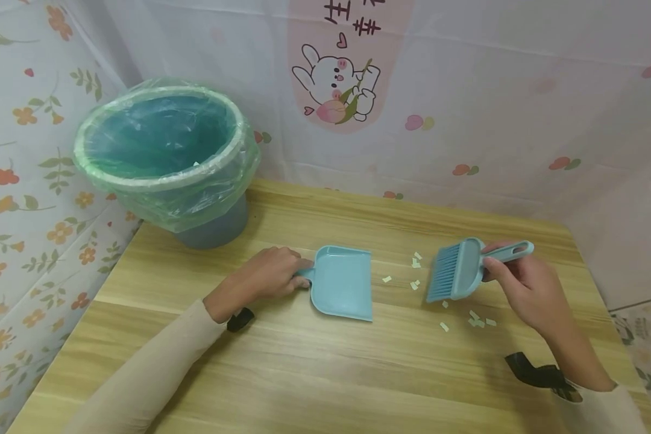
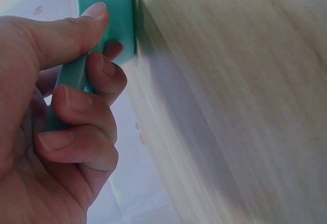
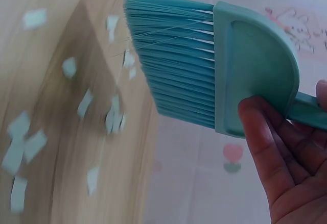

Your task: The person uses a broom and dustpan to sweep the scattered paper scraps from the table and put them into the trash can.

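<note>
While left fingers (image 2: 91, 113) curl round a dustpan handle (image 1: 305, 273), right fingers (image 3: 263, 145) grip a brush (image 1: 468, 271) — scraps (image 3: 14, 155) nearby

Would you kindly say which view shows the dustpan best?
The head view: the dustpan appears whole there, except where the left hand covers its handle. The left wrist view shows the gripped handle but crops the rest; the right wrist view, apparently just a corner.

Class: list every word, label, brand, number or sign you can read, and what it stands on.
"生", on the printed cloth.
"幸", on the same cloth.
Character above "幸": cut off, unreadable.
Right wrist view, marks beside the rabbit: too blurred.
None visible on brush, dustpan or bin.
</note>
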`<state>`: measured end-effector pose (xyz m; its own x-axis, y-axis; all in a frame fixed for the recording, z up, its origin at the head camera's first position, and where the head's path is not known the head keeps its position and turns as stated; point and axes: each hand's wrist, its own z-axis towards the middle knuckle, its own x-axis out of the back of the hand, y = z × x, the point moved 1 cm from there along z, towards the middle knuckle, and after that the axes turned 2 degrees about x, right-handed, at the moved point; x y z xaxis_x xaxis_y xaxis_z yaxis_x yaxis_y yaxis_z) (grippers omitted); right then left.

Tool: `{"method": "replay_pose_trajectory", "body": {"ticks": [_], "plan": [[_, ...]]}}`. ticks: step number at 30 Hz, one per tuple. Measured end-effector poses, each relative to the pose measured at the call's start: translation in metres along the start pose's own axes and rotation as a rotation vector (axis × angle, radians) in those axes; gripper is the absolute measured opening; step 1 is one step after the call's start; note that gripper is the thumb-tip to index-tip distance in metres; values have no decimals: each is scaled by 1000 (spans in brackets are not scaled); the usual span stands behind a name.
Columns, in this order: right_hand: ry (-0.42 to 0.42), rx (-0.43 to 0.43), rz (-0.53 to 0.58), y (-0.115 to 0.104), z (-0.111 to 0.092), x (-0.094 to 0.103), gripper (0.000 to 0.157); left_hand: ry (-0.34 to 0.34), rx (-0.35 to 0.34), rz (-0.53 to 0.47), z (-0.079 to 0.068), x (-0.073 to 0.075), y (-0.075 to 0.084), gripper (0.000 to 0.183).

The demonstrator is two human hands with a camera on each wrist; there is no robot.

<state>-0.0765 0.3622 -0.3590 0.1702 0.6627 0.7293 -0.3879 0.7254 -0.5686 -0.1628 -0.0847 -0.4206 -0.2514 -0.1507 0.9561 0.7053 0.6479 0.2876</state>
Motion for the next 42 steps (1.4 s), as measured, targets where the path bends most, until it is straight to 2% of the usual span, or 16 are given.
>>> {"method": "replay_pose_trajectory", "body": {"ticks": [9, 17, 22, 24, 34, 36, 42], "plan": [[-14, 22, -124, 18, -13, 24, 22, 9, 0, 7, -1, -1, -1, 32], [-70, 24, -166, 17, -6, 30, 26, 5, 1, 1, -1, 0, -2, 34], [-138, 45, -196, 10, 6, 24, 27, -4, 2, 1, -1, 0, -2, 32], [-152, 79, -229, 7, 12, 18, 27, -6, 1, 3, 0, 1, -2, 32], [-142, 386, -332, -7, 43, -18, 18, -14, 3, 8, 2, 1, -1, 28], [-157, 398, -350, -10, 47, -24, 17, -18, 6, 5, 2, 2, 0, 27], [-220, 344, -360, -21, 56, -37, 10, -31, 11, 0, 1, 4, 3, 25]]}}
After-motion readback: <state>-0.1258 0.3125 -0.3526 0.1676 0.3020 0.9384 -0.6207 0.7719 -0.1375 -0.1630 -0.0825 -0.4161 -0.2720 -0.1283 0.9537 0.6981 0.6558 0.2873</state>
